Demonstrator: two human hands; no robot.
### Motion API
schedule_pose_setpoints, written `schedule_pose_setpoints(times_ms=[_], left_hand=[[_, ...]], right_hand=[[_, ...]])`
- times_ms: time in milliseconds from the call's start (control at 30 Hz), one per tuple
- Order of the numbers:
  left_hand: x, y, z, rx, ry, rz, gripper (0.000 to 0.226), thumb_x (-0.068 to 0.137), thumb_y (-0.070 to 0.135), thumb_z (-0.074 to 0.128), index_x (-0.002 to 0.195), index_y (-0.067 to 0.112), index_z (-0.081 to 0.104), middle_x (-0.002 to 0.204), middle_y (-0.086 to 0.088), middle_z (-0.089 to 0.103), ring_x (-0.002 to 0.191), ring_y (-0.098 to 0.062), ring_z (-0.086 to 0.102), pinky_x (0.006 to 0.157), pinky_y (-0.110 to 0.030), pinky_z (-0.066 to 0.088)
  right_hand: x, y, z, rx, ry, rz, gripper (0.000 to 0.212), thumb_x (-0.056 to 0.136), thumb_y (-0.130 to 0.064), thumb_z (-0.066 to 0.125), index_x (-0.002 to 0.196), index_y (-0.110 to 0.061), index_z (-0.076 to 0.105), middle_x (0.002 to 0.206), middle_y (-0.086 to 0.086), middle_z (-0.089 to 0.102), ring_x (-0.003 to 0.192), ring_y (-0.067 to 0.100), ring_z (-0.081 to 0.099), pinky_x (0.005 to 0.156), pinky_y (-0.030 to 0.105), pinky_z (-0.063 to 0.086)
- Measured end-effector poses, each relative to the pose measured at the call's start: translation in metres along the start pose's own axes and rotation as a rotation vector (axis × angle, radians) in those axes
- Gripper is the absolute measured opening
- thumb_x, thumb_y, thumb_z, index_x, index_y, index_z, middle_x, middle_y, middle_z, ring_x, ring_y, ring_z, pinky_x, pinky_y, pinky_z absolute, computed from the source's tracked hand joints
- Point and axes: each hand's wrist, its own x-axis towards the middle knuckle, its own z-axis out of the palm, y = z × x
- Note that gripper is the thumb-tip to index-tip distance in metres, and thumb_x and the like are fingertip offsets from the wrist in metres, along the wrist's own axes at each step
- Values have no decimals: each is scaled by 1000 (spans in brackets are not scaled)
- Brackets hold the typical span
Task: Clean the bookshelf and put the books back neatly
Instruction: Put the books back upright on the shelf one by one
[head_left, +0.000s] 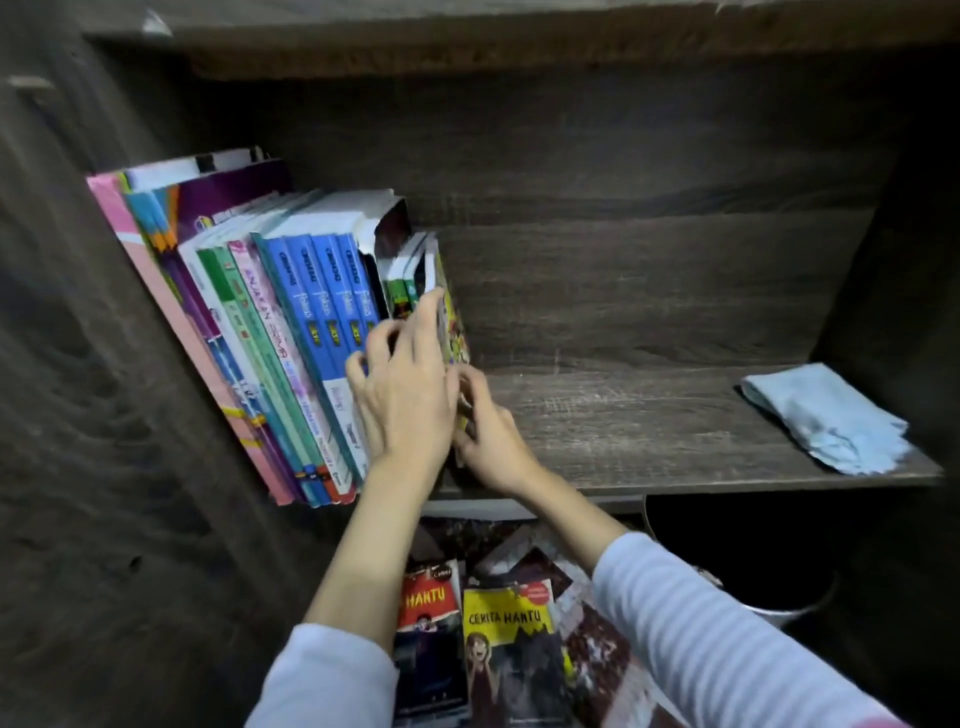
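Observation:
A dark wooden bookshelf (649, 415) holds a row of upright books (291, 312) leaning against its left wall: pink, purple, green and several blue spines. At the row's right end stands a thin yellow-covered book (451, 317). My left hand (402, 395) lies over the front of the row, fingers on that book's edge. My right hand (485, 431) grips the same book low down from the right. A light blue cloth (826, 421) lies crumpled at the shelf's right end.
Below the shelf, on the floor, lie loose books: a yellow one titled "Cerita Hantu" (511, 639) and a red one (428, 597) beside it. A dark round bin (753, 561) with a pale rim stands to their right. The shelf's side walls close in left and right.

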Motion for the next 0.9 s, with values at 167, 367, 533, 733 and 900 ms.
schedule_pose_setpoints(times_ms=[167,367,533,733,900], left_hand=[[16,-10,13,207,82,115,94,54,38,84,134,18,40,133,-6,32,121,-23,25,95,-45,20],[21,-22,24,540,123,155,103,56,67,71,138,19,32,136,2,23,122,-19,20,95,-41,19],[20,-20,31,628,133,139,105,57,70,68,142,20,31,137,1,21,124,-19,18,97,-43,17],[3,-21,26,358,87,204,80,83,50,56,148,17,23,154,-1,23,137,-23,12,108,-53,9],[-58,-49,14,-74,98,261,42,87,22,50,129,21,43,142,-1,32,130,-22,30,106,-44,21]], right_hand=[[10,9,-2,52,-28,10,70,88,-4,60,145,-19,23,139,11,49,119,34,54,102,33,41],[31,19,-12,93,-133,-14,74,84,-5,67,143,-17,25,145,7,39,135,26,37,114,43,27],[34,23,-13,129,-176,0,79,84,-11,68,146,-19,21,153,6,28,140,23,27,117,39,21],[17,18,-9,47,-91,-19,79,84,-1,63,148,-11,19,155,8,23,142,18,23,106,12,14],[-40,10,12,-75,578,-66,40,81,-19,52,120,-10,54,110,8,56,98,17,53,86,29,41]])
